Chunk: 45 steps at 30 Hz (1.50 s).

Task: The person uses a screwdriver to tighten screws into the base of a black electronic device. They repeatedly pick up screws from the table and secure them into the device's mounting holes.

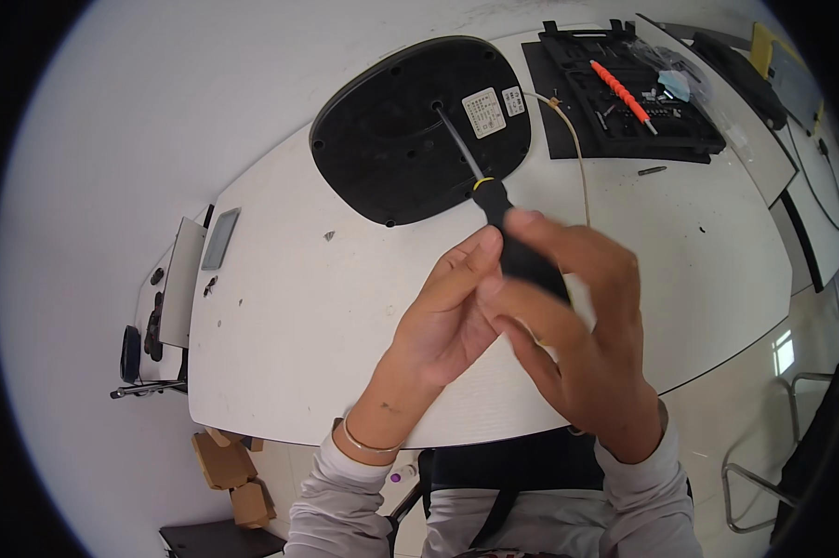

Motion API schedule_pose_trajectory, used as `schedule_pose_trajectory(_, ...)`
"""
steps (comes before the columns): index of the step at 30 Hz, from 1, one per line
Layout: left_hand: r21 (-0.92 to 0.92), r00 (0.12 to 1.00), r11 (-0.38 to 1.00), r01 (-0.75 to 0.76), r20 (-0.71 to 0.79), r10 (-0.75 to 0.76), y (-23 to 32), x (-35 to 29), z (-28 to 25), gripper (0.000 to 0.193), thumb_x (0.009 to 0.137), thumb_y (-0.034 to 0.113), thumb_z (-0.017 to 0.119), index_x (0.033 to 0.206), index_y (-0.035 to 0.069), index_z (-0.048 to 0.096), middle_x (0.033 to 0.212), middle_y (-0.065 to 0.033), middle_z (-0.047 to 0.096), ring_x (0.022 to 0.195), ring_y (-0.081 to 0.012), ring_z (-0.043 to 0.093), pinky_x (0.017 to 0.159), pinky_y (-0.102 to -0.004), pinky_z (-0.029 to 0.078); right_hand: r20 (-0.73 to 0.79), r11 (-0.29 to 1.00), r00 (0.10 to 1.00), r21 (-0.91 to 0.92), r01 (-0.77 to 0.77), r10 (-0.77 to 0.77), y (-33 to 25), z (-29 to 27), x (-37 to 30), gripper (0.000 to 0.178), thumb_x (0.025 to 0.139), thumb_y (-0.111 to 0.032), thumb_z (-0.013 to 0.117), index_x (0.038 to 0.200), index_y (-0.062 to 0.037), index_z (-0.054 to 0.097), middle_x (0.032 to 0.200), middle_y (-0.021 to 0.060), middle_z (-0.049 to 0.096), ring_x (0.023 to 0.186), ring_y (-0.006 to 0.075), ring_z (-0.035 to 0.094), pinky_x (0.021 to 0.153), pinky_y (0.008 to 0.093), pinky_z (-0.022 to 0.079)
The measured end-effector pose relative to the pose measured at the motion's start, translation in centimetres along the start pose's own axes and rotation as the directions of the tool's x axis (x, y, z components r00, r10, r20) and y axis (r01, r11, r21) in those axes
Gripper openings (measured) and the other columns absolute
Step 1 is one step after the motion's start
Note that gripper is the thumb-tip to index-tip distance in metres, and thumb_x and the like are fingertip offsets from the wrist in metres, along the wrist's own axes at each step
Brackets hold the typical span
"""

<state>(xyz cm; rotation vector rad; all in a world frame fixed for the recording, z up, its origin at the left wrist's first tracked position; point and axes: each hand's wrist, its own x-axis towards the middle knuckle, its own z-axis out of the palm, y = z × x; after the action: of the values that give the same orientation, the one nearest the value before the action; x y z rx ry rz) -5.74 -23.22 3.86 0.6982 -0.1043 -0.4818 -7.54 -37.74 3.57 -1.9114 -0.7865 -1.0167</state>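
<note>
Head view: black-handled, yellow-ringed screwdriver (pixel 503 219)

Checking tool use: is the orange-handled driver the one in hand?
No: both hands hold a black-handled screwdriver; the orange-handled driver lies in the black case.

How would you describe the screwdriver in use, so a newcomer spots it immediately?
On the white table lies a black oval device. The screwdriver runs from its middle to both hands, black-handled with a yellow ring, unlike the orange tool in the case.
</note>
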Motion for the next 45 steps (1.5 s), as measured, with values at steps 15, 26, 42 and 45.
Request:
schedule_pose_trajectory(15,-0.037,0.986,0.999,-0.030,0.160,0.036,-0.3,0.3,-1.1,0.045,0.097,0.023,0.046,0.134,-0.001,0.036,0.113,-0.0104,0.058,0.101,-0.0150,0.059,0.088,-0.0289,0.049,0.032,0.999,0.999,-0.052,0.016,-0.014,-0.2,0.0,-0.2,0.028,0.063,-0.005,0.070,0.090,-0.0074,0.065,0.113,0.0097,0.058,0.101,0.0277,0.054,0.078,0.0344,0.050)
schedule_pose_trajectory(26,0.048,0.994,0.996,-0.073,0.088,0.068,-0.4,0.7,-0.2,0.053,0.098,0.034,0.039,0.137,-0.001,0.030,0.129,-0.0169,0.047,0.117,-0.0252,0.050,0.102,-0.0415,0.041,-0.045,0.990,0.990,0.035,-0.135,0.136,0.3,-0.1,-1.1,0.031,0.062,-0.003,0.075,0.091,-0.0118,0.066,0.104,0.0072,0.055,0.089,0.0223,0.055,0.071,0.0287,0.049)
schedule_pose_trajectory(42,0.224,0.990,0.967,-0.121,-0.051,0.135,-0.6,0.0,-0.1,0.047,0.094,0.033,0.047,0.129,0.001,0.042,0.127,-0.0152,0.051,0.116,-0.0259,0.051,0.097,-0.0390,0.044,-0.098,0.985,0.980,0.047,-0.169,0.173,0.1,0.9,-1.6,0.036,0.060,-0.004,0.076,0.093,-0.0109,0.064,0.105,0.0050,0.061,0.091,0.0244,0.057,0.068,0.0303,0.048)
schedule_pose_trajectory(45,0.147,0.987,0.976,-0.161,0.034,0.158,-0.4,0.2,-0.1,0.046,0.096,0.034,0.042,0.128,0.001,0.043,0.135,-0.0162,0.045,0.123,-0.0283,0.044,0.103,-0.0413,0.038,-0.047,0.999,0.999,-0.025,-0.027,0.025,0.3,0.9,-1.3,0.024,0.064,-0.001,0.070,0.086,-0.0106,0.066,0.106,0.0035,0.064,0.093,0.0245,0.057,0.073,0.0320,0.049)
